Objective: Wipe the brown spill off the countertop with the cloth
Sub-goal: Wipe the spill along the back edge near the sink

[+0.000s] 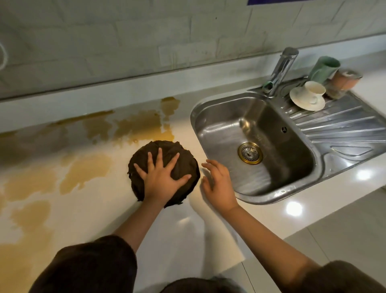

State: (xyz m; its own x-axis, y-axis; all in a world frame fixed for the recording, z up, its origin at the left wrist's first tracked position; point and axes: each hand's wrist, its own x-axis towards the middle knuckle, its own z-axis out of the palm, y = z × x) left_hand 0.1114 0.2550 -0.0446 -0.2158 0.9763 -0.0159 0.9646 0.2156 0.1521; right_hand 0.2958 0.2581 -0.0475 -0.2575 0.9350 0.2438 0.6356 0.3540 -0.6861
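While one hand (160,179) presses one cloth (183,165), spill patches (87,169)

One cloth (164,171), two hands, one sink (208,108), three cups, one saucer (300,103).

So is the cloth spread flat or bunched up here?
Bunched up: the cloth sits as a rounded, creased mound under the left hand, pressed on the countertop.

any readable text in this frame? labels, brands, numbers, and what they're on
None readable.
Blue patch at the top edge of the wall: cut off by the frame, no letters show.
Green cup and brown cup on the drainboard: no print visible.
Faucet and dark cloth: no markings show.
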